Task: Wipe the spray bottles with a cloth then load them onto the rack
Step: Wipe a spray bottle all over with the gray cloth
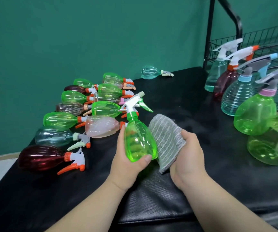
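Observation:
My left hand [126, 162] grips the base of a green spray bottle [139, 138] with a white and green trigger head, held upright above the black table [193, 104]. My right hand [189, 152] holds a grey striped cloth [165, 138], pressed against the bottle's right side. Several bottles lie on their sides at the left, among them a dark red one [40, 158], a pink one [101, 126] and green ones [60, 119]. The black wire rack [252, 39] stands at the far right.
Several upright bottles stand at the right by the rack: a clear teal one [216, 72], a dark red one [225, 82], a ribbed blue one [237, 96] and green ones [254, 114]. A lone teal bottle [151, 72] lies at the table's back edge against the green wall.

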